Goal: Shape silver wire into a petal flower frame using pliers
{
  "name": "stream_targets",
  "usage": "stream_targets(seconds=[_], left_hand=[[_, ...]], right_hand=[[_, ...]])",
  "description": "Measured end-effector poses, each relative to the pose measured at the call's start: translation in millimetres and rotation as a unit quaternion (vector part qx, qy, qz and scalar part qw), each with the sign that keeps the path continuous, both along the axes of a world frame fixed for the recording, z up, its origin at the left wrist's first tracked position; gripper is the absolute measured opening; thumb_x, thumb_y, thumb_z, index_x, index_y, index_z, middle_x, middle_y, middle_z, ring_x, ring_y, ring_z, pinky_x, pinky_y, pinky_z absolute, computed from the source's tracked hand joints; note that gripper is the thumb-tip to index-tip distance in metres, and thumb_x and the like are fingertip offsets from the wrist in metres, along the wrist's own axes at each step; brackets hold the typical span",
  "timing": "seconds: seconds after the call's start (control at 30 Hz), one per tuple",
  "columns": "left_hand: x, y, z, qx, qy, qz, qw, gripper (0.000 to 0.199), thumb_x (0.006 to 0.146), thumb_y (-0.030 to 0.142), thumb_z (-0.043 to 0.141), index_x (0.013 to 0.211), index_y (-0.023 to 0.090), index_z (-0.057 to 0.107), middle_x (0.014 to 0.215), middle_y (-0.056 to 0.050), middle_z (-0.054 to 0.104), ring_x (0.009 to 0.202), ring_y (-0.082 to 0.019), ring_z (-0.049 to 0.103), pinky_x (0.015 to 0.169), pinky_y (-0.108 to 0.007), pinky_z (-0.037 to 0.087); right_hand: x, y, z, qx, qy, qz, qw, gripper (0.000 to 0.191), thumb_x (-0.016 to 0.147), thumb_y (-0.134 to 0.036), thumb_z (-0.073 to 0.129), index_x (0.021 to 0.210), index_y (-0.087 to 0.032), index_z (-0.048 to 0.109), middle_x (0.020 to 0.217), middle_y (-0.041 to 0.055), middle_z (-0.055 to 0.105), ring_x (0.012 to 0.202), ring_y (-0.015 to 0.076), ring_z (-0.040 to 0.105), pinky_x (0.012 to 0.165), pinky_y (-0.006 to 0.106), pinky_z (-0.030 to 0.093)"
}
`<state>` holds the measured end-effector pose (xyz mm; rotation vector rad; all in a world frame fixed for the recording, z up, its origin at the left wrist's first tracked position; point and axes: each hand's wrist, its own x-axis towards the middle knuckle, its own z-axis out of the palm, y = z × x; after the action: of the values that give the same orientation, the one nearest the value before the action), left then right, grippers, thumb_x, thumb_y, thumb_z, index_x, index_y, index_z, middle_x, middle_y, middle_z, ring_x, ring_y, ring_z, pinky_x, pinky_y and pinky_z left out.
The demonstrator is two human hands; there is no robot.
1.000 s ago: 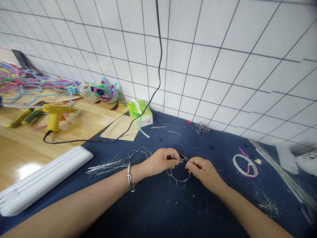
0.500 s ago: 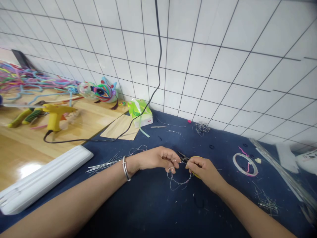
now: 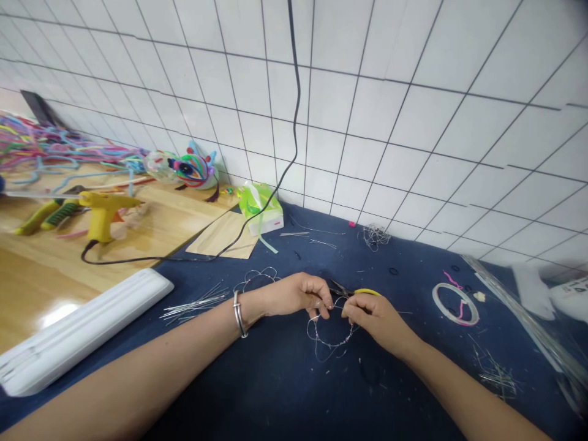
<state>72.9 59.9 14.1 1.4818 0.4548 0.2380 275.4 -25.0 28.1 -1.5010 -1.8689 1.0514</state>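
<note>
Between my hands hangs a thin silver wire ring point(image 3: 331, 345) with small pink beads and looped wire around it. My left hand point(image 3: 309, 295), a silver bangle on its wrist, pinches the ring's left upper part. My right hand point(image 3: 373, 315) closes thumb and fingertips on the wire at the upper right. Just behind the fingers lie yellow-handled pliers point(image 3: 365, 292) with dark jaws, partly hidden by my right hand. A second looped wire ring with beads point(image 3: 257, 275) rests on the dark blue cloth behind my left wrist.
Straight wire pieces point(image 3: 195, 304) lie left of my left forearm, beside a long white case point(image 3: 87, 331). A yellow glue gun point(image 3: 103, 214) stands on the wooden surface. Its cord crosses near a green tissue pack point(image 3: 261, 208). At right are a white ring spool point(image 3: 436, 300) and wire scraps point(image 3: 498, 376).
The beaded ring has shifted slightly left and down and shows more fully. My right hand has moved a little left and down, uncovering more of the yellow handle.
</note>
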Motion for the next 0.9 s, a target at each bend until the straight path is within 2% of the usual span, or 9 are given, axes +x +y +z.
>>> stream_targets(seconds=[0.4, 0.57, 0.67, 0.8, 0.9], left_hand=[[-0.2, 1.2, 1.8, 0.043, -0.013, 0.047, 0.998, 0.007, 0.076, 0.018, 0.055, 0.082, 0.015, 0.055, 0.071, 0.000, 0.058, 0.064, -0.010, 0.056, 0.058, -0.022, 0.045], [-4.3, 3.8, 4.4, 0.064, 0.040, 0.019, 0.997, 0.008, 0.075, 0.020, 0.056, 0.082, 0.016, 0.055, 0.068, 0.002, 0.056, 0.061, -0.010, 0.057, 0.051, -0.020, 0.042], [-6.0, 4.9, 3.8, 0.071, 0.067, 0.002, 0.995, 0.008, 0.076, 0.020, 0.054, 0.082, 0.016, 0.057, 0.068, 0.001, 0.057, 0.063, -0.012, 0.059, 0.052, -0.021, 0.043], [-6.3, 6.0, 1.8, 0.080, 0.072, 0.002, 0.994, 0.009, 0.076, 0.016, 0.051, 0.082, 0.016, 0.058, 0.068, 0.000, 0.058, 0.066, -0.013, 0.059, 0.054, -0.021, 0.043], [-6.5, 5.7, 4.0, 0.083, 0.060, 0.000, 0.995, 0.019, 0.073, 0.009, 0.047, 0.087, 0.017, 0.057, 0.075, -0.001, 0.059, 0.070, -0.013, 0.059, 0.056, -0.021, 0.043]], right_hand=[[-1.7, -1.7, -0.1, 0.021, -0.005, -0.013, 1.000, 0.020, 0.082, -0.027, 0.045, 0.069, -0.019, 0.059, 0.067, -0.0014, 0.056, 0.065, 0.0122, 0.052, 0.062, 0.022, 0.038], [-4.4, -3.9, -2.3, 0.032, -0.014, -0.039, 0.999, 0.020, 0.082, -0.027, 0.046, 0.069, -0.019, 0.058, 0.066, -0.0016, 0.056, 0.064, 0.0122, 0.051, 0.061, 0.022, 0.038], [-3.6, -3.9, -2.9, 0.038, -0.016, -0.050, 0.998, 0.020, 0.082, -0.027, 0.046, 0.068, -0.019, 0.057, 0.064, -0.0022, 0.055, 0.063, 0.0116, 0.050, 0.061, 0.022, 0.037], [-1.5, -3.4, -3.1, 0.043, -0.015, -0.052, 0.998, 0.020, 0.082, -0.026, 0.046, 0.067, -0.018, 0.057, 0.064, -0.0025, 0.054, 0.062, 0.0112, 0.050, 0.061, 0.022, 0.036], [-1.3, -2.9, -3.8, 0.043, -0.010, -0.052, 0.998, 0.020, 0.082, -0.026, 0.046, 0.067, -0.018, 0.056, 0.064, -0.0027, 0.054, 0.062, 0.0110, 0.049, 0.061, 0.022, 0.036]])
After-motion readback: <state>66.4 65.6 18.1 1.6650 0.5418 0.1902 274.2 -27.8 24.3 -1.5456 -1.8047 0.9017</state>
